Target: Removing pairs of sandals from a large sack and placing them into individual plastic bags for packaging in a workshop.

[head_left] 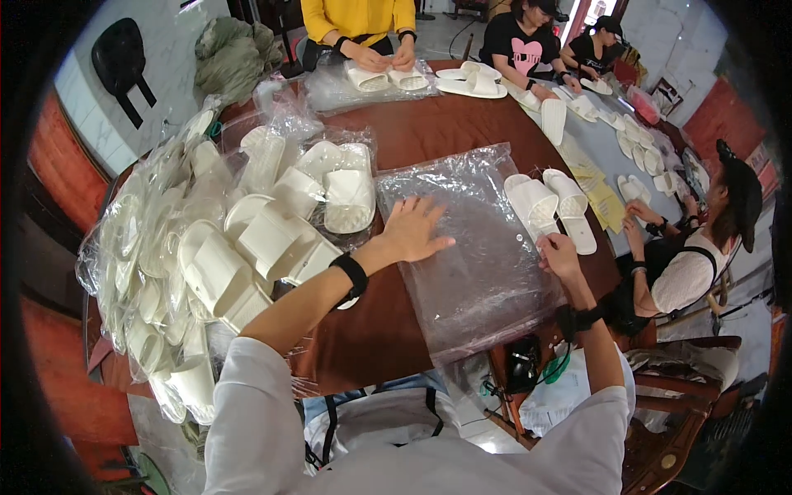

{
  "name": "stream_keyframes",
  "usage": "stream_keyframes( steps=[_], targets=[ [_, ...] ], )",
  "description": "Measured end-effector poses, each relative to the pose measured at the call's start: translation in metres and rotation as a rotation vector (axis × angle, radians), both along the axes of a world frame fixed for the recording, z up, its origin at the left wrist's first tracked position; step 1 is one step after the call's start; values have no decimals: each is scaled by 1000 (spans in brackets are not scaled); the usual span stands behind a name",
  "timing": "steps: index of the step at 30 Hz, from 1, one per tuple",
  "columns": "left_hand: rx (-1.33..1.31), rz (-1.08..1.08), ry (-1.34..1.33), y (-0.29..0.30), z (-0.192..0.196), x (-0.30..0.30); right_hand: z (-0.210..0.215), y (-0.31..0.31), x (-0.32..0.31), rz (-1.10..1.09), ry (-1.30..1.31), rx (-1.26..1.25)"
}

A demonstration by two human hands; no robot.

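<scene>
A clear plastic bag (474,256) lies flat on the brown-covered table in front of me. My left hand (415,233) rests open on the bag's upper left part, fingers spread. At the bag's right edge my right hand (561,256) is closed in a pinch, seemingly on the film; the fingertips are partly hidden. Just beyond it sits a pair of white slippers, the left slipper (532,202) close to my fingers and the right slipper (571,206) beside it. Bagged white slippers (219,268) are heaped to the left of my left forearm.
Across the brown table (454,124), a person in yellow (359,21) handles slippers on plastic film. At right, several people work at a grey table (590,153) with rows of slippers and yellow sheets (601,196). A wooden chair (672,404) stands at lower right.
</scene>
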State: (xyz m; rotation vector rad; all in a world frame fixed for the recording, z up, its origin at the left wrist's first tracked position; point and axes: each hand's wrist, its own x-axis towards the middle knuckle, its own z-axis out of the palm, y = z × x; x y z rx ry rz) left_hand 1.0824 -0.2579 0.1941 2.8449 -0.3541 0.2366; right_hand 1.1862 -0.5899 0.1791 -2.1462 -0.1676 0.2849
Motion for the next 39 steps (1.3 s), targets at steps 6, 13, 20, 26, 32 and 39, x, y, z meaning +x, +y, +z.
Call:
stream_keyframes(
  steps=[6, 13, 20, 26, 32, 39],
  targets=[
    [59, 45, 269, 1, -31, 1, 10, 0, -6, 121, -439, -315],
    [24, 67, 192, 1, -46, 0, 53, 71, -109, 587, -520, -355],
    [-37, 39, 252, 4, -47, 3, 5, 65, -146, 795, -606, -590],
    [-43, 40, 275, 5, -42, -6, 64, 71, -118, 885, -406, -520],
    [-32, 39, 289, 4, -40, -7, 82, 103, -12, 628, -455, -446],
    [-42, 34, 246, 1, -43, -2, 3, 130, 88, 393, -606, -644]
  ],
)
